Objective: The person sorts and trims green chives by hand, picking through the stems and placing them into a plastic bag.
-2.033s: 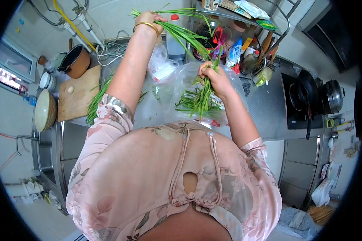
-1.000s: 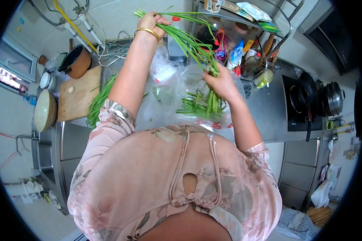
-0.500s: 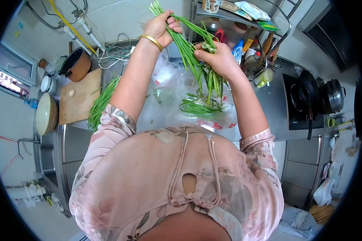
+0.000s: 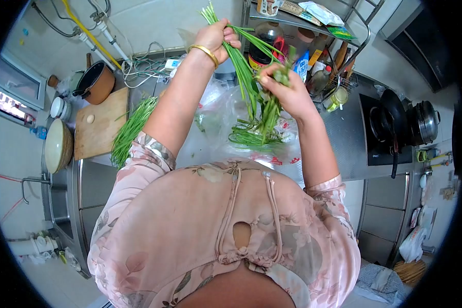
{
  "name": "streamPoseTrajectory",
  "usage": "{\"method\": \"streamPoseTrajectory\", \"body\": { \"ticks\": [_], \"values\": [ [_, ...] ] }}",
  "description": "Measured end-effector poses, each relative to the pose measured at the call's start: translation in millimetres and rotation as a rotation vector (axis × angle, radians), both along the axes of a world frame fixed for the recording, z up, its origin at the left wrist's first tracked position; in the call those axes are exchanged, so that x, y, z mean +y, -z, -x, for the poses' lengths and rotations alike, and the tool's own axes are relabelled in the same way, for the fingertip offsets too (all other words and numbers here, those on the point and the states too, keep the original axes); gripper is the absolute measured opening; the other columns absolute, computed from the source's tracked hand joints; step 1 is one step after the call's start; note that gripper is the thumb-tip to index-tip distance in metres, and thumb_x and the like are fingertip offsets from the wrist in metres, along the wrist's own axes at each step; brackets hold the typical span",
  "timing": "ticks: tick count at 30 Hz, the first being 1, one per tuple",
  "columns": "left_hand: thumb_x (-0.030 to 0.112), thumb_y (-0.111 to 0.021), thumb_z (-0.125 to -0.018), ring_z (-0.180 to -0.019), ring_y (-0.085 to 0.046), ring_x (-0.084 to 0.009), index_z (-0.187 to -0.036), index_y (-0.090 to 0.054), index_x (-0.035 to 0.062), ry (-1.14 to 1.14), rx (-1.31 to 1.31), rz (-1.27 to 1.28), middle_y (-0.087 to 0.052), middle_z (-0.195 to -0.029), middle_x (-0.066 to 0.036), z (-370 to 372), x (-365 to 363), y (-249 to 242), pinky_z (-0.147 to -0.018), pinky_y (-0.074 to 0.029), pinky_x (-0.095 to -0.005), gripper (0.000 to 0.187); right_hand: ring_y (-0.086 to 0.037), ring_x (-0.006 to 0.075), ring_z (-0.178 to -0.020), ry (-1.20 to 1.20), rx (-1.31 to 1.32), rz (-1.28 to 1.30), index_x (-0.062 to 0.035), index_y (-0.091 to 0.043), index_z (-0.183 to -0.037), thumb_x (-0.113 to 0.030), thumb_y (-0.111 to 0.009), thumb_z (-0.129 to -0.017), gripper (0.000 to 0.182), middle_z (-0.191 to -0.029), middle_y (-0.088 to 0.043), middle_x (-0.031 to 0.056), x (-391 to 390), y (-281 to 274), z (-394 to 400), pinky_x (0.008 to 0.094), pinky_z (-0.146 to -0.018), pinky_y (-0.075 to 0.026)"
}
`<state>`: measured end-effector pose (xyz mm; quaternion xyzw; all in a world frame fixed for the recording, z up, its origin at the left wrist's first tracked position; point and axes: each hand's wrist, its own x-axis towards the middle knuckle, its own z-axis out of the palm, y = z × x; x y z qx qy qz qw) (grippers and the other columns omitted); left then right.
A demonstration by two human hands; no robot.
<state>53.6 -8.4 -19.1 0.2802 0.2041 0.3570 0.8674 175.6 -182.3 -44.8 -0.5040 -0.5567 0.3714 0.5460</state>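
Note:
My left hand (image 4: 215,40) is raised at the top centre, its fingers wrapped round the pale ends of a bunch of garlic chives (image 4: 243,69) whose green leaves hang down to the right. Lower and to the right, my right hand (image 4: 288,97) is closed on another clump of garlic chives (image 4: 270,117), partly smeared by motion. Leaves from both clumps overlap between the hands. Beneath them, more loose chives (image 4: 251,136) rest on a crumpled clear plastic bag (image 4: 222,110). A separate pile of long chives (image 4: 131,131) lies beside my left forearm.
A cutting board (image 4: 101,126) with a small pale round item stands at left, near a brown pot (image 4: 96,84) and a large bowl (image 4: 59,146). Bottles and jars crowd a metal rack (image 4: 303,25) at back right. A black wok (image 4: 393,110) sits on the stove.
My right hand has shifted slightly down and right, drawing its clump of chives away from the bunch. My left hand has moved slightly right and down, still holding the bunch.

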Motion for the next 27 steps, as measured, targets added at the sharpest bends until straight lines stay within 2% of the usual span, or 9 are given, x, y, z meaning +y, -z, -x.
{"method": "streamPoseTrajectory", "body": {
  "ticks": [3, 4, 8, 11, 14, 18, 21, 22, 27],
  "values": [
    [0.017, -0.032, -0.092, -0.046, -0.025, -0.0093, -0.08, -0.037, 0.0054, -0.026, -0.015, 0.054, -0.028, -0.058, 0.001, 3, 12, 3, -0.043, -0.029, -0.0241, 0.017, -0.047, 0.0073, -0.069, -0.013, 0.026, -0.139, -0.0048, -0.055, -0.084, -0.017, -0.059, -0.08, 0.013, -0.077, -0.052, -0.0019, -28, -2, -4, 0.0229, -0.061, -0.039],
    [0.017, -0.031, -0.092, -0.046, -0.025, -0.0093, -0.08, -0.038, 0.005, -0.018, -0.027, 0.081, -0.028, -0.058, 0.001, 5, 16, 4, -0.043, -0.029, -0.0241, 0.018, -0.047, 0.0082, -0.072, 0.033, 0.105, -0.075, -0.0054, -0.054, -0.086, -0.017, -0.059, -0.08, 0.014, -0.079, -0.051, -0.0013, -35, -3, -8, 0.0239, -0.064, -0.04],
    [0.018, -0.03, -0.093, -0.046, -0.024, -0.0093, -0.08, -0.039, 0.0021, -0.027, -0.014, 0.086, -0.028, -0.058, 0.001, 9, 16, 3, -0.043, -0.029, -0.0241, 0.022, -0.053, 0.0168, -0.089, 0.164, 0.19, -0.163, -0.0051, -0.053, -0.083, -0.017, -0.057, -0.081, 0.012, -0.089, -0.058, 0.006, -55, -23, -23, 0.0307, -0.085, -0.036],
    [0.018, -0.03, -0.093, -0.046, -0.024, -0.0092, -0.08, -0.039, 0.0014, -0.049, -0.009, 0.078, -0.028, -0.058, 0.001, 8, 15, 3, -0.043, -0.029, -0.024, 0.022, -0.055, 0.0147, -0.08, 0.194, 0.25, -0.018, -0.0039, -0.055, -0.086, -0.013, -0.056, -0.081, 0.011, -0.083, -0.06, 0.0067, -59, -34, -33, 0.0266, -0.072, -0.043],
    [0.017, -0.03, -0.092, -0.046, -0.024, -0.0094, -0.081, -0.039, 0.0013, -0.058, -0.011, 0.075, -0.028, -0.058, 0.001, 7, 14, 3, -0.044, -0.03, -0.0245, 0.022, -0.056, 0.0134, -0.073, 0.24, 0.05, 0.043, -0.002, -0.057, -0.09, -0.013, -0.058, -0.079, 0.016, -0.082, -0.06, 0.0064, -43, -29, -35, 0.0254, -0.063, -0.044],
    [0.017, -0.03, -0.092, -0.046, -0.024, -0.0098, -0.08, -0.039, 0.0015, -0.057, -0.002, 0.059, -0.028, -0.058, 0.0, 8, 8, -1, -0.044, -0.03, -0.0253, 0.021, -0.056, 0.0142, -0.067, 0.402, -0.362, 0.024, 0.0009, -0.058, -0.091, -0.018, -0.063, -0.076, 0.025, -0.073, -0.061, 0.0085, -12, -24, -16, 0.0283, -0.063, -0.044],
    [0.018, -0.03, -0.093, -0.046, -0.024, -0.0099, -0.081, -0.039, 0.0009, -0.089, 0.013, 0.052, -0.028, -0.058, 0.001, 8, 5, -5, -0.044, -0.029, -0.0257, 0.023, -0.056, 0.0147, -0.067, 0.381, -0.423, 0.005, 0.0006, -0.058, -0.092, -0.017, -0.063, -0.076, 0.024, -0.072, -0.061, 0.0098, -3, -19, -11, 0.0287, -0.063, -0.043],
    [0.018, -0.03, -0.093, -0.046, -0.024, -0.0098, -0.081, -0.039, 0.0005, -0.091, 0.017, 0.046, -0.028, -0.058, 0.001, 10, 6, -5, -0.044, -0.029, -0.0255, 0.023, -0.054, 0.0128, -0.066, 0.374, -0.385, -0.018, -0.0004, -0.058, -0.085, -0.015, -0.063, -0.076, 0.018, -0.072, -0.061, 0.0066, -5, -22, -7, 0.0271, -0.062, -0.043],
    [0.018, -0.03, -0.093, -0.046, -0.024, -0.0092, -0.081, -0.041, -0.0017, -0.132, 0.047, 0.016, -0.028, -0.058, 0.001, 13, 8, 0, -0.044, -0.03, -0.0251, 0.025, -0.048, 0.0078, -0.068, 0.13, -0.204, -0.161, -0.003, -0.055, -0.076, -0.012, -0.063, -0.076, 0.012, -0.069, -0.052, -0.0012, -25, -32, -12, 0.0224, -0.064, -0.04]
  ]
}}
